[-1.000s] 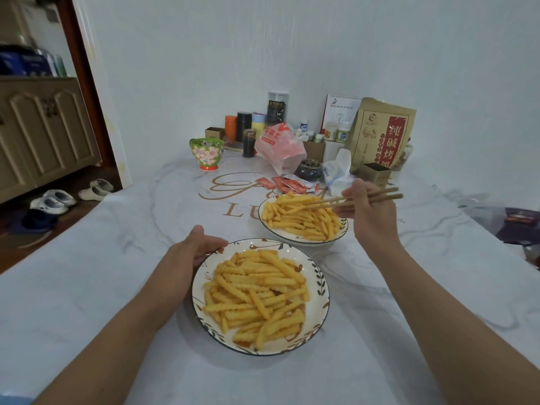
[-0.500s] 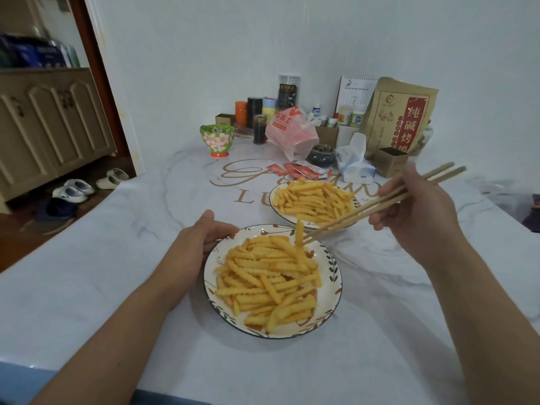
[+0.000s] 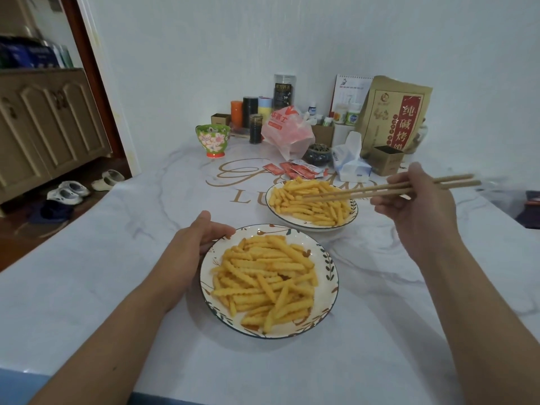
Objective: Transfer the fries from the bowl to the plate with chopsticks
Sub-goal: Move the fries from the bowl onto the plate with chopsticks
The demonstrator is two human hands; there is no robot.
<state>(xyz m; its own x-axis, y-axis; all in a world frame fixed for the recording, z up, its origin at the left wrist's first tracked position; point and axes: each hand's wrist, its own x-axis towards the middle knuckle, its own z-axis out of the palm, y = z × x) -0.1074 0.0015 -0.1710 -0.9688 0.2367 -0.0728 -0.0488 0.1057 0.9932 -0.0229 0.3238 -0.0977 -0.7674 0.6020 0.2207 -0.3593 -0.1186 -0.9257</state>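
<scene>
From the head view, the white marble-patterned bench [image 3: 102, 273] carried two dishes of crinkle-cut fries. The nearer one, a plate [image 3: 331, 276] with a leaf pattern on its rim, sat close to the person and held a heap of fries [image 3: 266, 283]. The farther dish, the bowl [image 3: 352, 210], stood just behind and to the right of the plate, apart from it, and held more fries [image 3: 306, 204].

The left hand [image 3: 194, 252] lay at the plate's left edge, thumb on top of the rim and fingers curled under it, its grip closed on the plate. The right hand [image 3: 415, 209] hovered to the right of the bowl, its grip closed around a pair of wooden chopsticks [image 3: 380, 190]. The chopsticks reached leftward over the bowl, their tips above the fries there; whether the tips touched or pinched a fry could not be told.

Behind the bowl lay red sauce packets [image 3: 295, 171], a tissue pack [image 3: 349, 163], a pink plastic bag [image 3: 287, 131], a green flowered cup [image 3: 212, 140], a brown paper bag [image 3: 394, 115] with red lettering, and several jars and small boxes along the wall. At the left, a wooden cabinet [image 3: 49, 124] stood above slippers [image 3: 70, 191] on the floor.
</scene>
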